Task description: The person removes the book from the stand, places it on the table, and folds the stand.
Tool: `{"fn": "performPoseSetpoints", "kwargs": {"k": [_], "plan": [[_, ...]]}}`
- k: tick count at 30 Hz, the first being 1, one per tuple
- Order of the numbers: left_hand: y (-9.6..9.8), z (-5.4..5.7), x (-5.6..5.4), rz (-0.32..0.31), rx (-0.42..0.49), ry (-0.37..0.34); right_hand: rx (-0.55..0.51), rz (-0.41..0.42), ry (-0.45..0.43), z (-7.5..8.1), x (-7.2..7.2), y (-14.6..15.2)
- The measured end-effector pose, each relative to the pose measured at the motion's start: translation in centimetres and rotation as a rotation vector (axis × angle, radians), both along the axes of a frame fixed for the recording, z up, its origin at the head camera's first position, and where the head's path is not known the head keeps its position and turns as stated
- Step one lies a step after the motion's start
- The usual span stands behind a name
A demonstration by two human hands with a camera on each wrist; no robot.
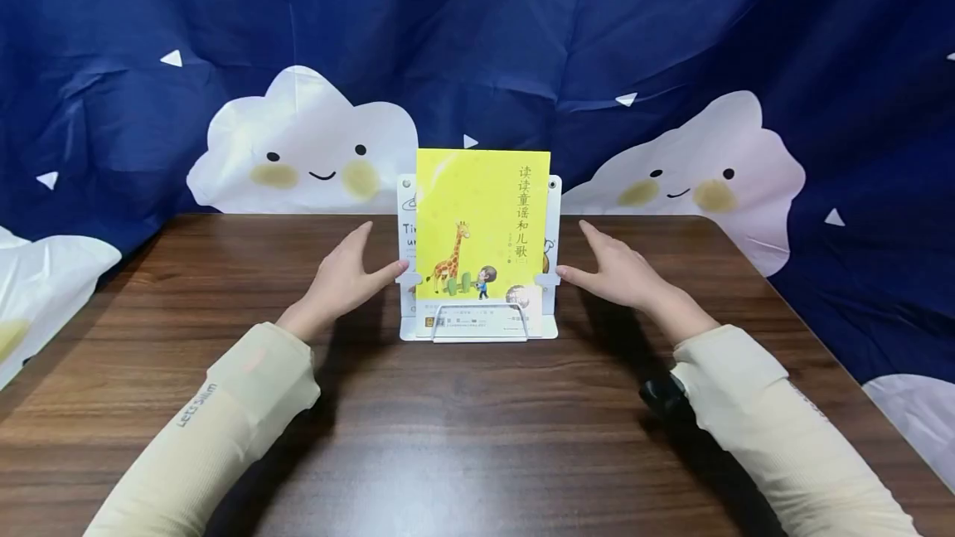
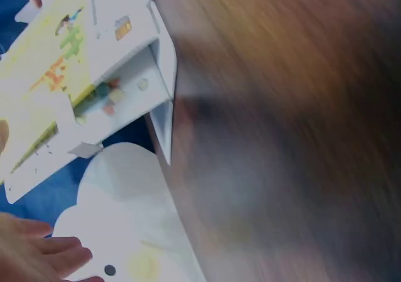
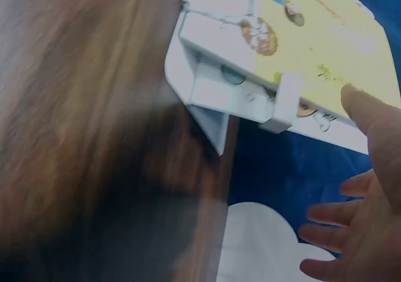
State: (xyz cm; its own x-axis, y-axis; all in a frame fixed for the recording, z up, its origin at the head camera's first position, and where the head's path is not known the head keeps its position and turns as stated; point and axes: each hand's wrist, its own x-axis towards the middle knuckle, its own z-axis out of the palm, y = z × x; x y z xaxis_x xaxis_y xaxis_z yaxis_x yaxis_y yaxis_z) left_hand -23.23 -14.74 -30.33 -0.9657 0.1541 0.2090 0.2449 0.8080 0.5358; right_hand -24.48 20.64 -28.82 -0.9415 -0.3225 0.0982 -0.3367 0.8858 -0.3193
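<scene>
A yellow book [image 1: 477, 205] with a giraffe and a child on its cover stands upright on a white book stand [image 1: 553, 305]. A white clip [image 1: 547, 279] reaches over the book's right edge, another clip [image 1: 408, 278] over its left edge, and a wire holder [image 1: 481, 341] crosses the bottom. My left hand [image 1: 343, 276] is left of the stand with fingers extended, its thumb by the left clip. On the other side, my right hand [image 1: 619, 272] mirrors it, thumb near the right clip. Whether either thumb touches the stand cannot be told. Neither hand holds anything.
The stand rests on a brown wooden table [image 1: 403, 437], towards its far edge. Behind hangs a dark blue cloth [image 1: 507, 40] printed with smiling clouds and small white triangles. A small black object [image 1: 661, 396] shows at the right cuff.
</scene>
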Motion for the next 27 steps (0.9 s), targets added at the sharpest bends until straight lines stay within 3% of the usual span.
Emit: {"fn": "performPoseSetpoints", "kwargs": {"k": [7, 14, 23, 27], "plan": [[1.3, 0.2, 0.0, 0.053, 0.311, 0.164, -0.236, -0.071, 0.128, 0.4, 0.0, -1.4], [3.0, 0.1, -0.1, 0.046, 0.473, 0.145, -0.538, -0.114, 0.2, -0.1, 0.0, -2.5], [4.4, -0.4, -0.3, 0.041, 0.562, 0.079, -0.773, -0.144, -0.005, -1.4, -0.5, -3.9], [4.7, -0.4, -0.5, 0.066, 0.587, 0.08, -0.831, -0.181, -0.034, -1.6, -0.5, -4.8]]}}
